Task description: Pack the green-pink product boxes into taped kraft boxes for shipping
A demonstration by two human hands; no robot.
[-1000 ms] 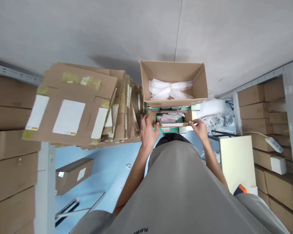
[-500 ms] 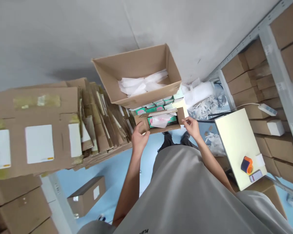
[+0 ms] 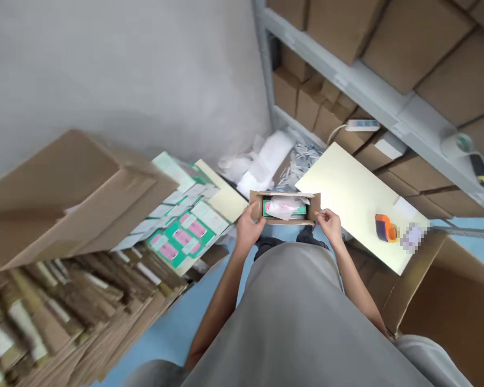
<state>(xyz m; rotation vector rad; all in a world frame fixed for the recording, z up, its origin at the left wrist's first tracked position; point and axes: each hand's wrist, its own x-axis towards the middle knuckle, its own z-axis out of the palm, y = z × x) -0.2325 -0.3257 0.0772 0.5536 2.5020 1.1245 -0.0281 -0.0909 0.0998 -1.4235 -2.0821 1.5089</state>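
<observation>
Between my two hands I carry a small open cardboard box in front of my body. Inside it lies a green and pink packet, partly covered by crumpled translucent white wrapping. My left hand grips the box's left end, thumb on the near side and fingers round the flap. At the right end, my right hand pinches the edge of the raised flap between thumb and fingers. The underside of the box is hidden.
To the right is a pale tabletop with an orange tape dispenser. Stacked green and pink packets, a large open carton and flattened cardboard are on the left. A large open box stands at lower right, below shelving.
My view and body have turned right, toward the pale tabletop, and the small box has come along in both hands. The large carton and packets now appear further left.
</observation>
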